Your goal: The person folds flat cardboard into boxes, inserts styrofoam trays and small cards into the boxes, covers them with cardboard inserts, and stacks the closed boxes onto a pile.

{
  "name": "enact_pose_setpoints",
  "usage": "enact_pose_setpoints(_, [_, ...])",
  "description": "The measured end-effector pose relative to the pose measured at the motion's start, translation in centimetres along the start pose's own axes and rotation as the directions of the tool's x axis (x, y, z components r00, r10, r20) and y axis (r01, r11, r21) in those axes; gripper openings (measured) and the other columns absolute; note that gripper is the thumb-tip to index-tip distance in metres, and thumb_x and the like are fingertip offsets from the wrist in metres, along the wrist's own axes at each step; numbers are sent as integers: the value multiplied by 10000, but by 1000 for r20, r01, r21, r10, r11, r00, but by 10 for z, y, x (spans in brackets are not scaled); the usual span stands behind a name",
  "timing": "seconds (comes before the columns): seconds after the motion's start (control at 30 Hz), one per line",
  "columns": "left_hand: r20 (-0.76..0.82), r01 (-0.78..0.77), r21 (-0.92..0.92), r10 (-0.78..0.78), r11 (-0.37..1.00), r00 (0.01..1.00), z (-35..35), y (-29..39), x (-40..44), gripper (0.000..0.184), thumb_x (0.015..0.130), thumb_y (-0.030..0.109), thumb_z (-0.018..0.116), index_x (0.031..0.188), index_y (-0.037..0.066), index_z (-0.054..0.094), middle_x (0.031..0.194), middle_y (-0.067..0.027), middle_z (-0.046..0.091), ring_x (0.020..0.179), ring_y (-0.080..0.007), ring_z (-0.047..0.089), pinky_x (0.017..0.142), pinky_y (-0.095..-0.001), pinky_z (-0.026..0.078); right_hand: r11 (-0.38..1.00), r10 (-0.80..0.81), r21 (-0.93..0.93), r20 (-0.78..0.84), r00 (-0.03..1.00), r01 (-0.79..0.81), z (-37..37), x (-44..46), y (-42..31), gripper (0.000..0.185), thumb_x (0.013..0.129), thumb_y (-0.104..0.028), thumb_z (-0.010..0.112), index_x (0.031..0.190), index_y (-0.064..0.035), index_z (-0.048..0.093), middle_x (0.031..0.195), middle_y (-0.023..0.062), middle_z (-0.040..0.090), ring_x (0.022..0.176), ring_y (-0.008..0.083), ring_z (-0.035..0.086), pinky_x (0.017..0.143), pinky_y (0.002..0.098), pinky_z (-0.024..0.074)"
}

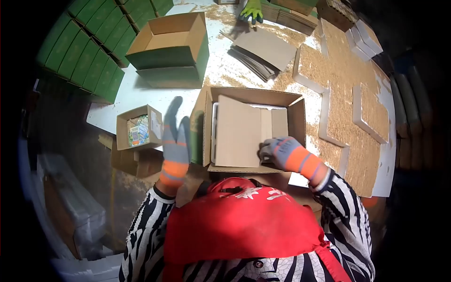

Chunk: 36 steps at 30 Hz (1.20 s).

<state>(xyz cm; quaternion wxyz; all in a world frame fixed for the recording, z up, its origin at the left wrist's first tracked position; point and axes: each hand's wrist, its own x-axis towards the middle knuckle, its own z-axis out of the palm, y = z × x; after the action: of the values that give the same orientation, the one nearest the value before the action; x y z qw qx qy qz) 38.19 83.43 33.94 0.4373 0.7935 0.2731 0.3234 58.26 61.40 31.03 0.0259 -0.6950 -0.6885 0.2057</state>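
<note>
An open cardboard box [300, 122] stands in front of me on the table. Inside it lies a folded cardboard sheet [237, 134], with white edges of something showing beneath. My right hand [282, 151], in a grey and orange glove, reaches into the box with fingers curled at the sheet's lower right edge. Left of the box, my left hand [176, 141] is raised in a matching glove, fingers stretched out and holding nothing. Beside it sits a small open box [123, 129] with colourful printed slips [138, 131] inside.
A stack of flat cardboard sheets [265, 47] and a green open carton [171, 75] lie beyond the box. Rows of green boxes [80, 47] stand at the left. Brown granular filled trays [347, 103] cover the right side. Another person's gloved hand [252, 10] is at the far edge.
</note>
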Motion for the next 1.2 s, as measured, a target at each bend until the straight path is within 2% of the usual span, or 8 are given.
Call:
enact_pose_setpoints(0.13, [272,-198,145,153,969,950,15,-48,-3,445,962,170,418,1364,-20,395,1352,-196,466,1239,-289,463,1052,-333,348,987,157,22,99,983,-159,-35,1,-15,189,899,-273,521,997,-166,642,1005,95,629,917,298,625,758,392,496])
enact_pose_setpoints(0.27, [370,-148,27,128,989,920,3,-17,2,469,922,110,491,1360,-24,394,1343,-196,473,1222,-317,480,1031,-373,382,645,558,746,-310,769,-167,-84,-56,12,274,899,-44,526,1152,-65,629,1035,95,663,921,209,637,823,338,501])
enact_pose_setpoints(0.43, [315,593,35,-572,804,757,70,-70,-21,754,810,295,729,1369,-47,357,1301,-180,502,1162,-236,511,972,-311,425,158,554,987,-116,824,32,31,-48,97,671,866,-182,627,1439,-50,304,1327,126,489,1208,206,466,981,318,421])
enact_pose_setpoints(0.53, [362,564,169,-583,809,728,78,-99,-18,855,751,323,787,1377,-41,332,1261,-163,533,1123,-213,528,950,-296,436,476,712,820,-150,686,-316,88,-3,78,789,739,-364,784,1336,4,422,1198,163,574,1043,208,552,906,341,456])
enact_pose_setpoints(0.87, [505,490,-421,-252,763,825,31,-4,55,724,890,453,572,1374,-38,348,1343,-168,453,1212,-221,470,1008,-324,384,-438,609,828,-13,793,350,24,-11,70,509,928,-352,524,1331,-52,445,1274,96,542,1162,238,529,969,358,445])
enact_pose_setpoints(1.0, [-150,-109,-237,75,965,986,-9,-64,135,440,1011,183,345,1406,-11,328,1425,-124,384,1298,-238,394,1102,-348,292,-610,530,604,-170,830,513,-39,64,53,595,936,-475,468,1338,-38,445,1319,109,518,1177,251,525,1003,392,421])
enact_pose_setpoints(1.07, [-545,-308,-638,-132,706,828,-36,-150,184,470,993,185,382,1421,9,299,1426,-119,367,1300,-207,369,1097,-321,290,-428,574,657,-333,748,620,-64,106,62,624,924,-476,504,1337,-12,435,1328,134,503,1182,279,517,1022,394,413])
enact_pose_setpoints(1.2, [-218,-6,-714,-213,700,952,-123,-235,243,632,1010,476,242,1376,-15,401,1346,-114,482,1238,-198,449,1079,-279,294,-432,667,637,-250,701,638,-82,199,97,480,886,-377,616,1213,-32,544,1144,86,615,1021,225,602,904,358,493])
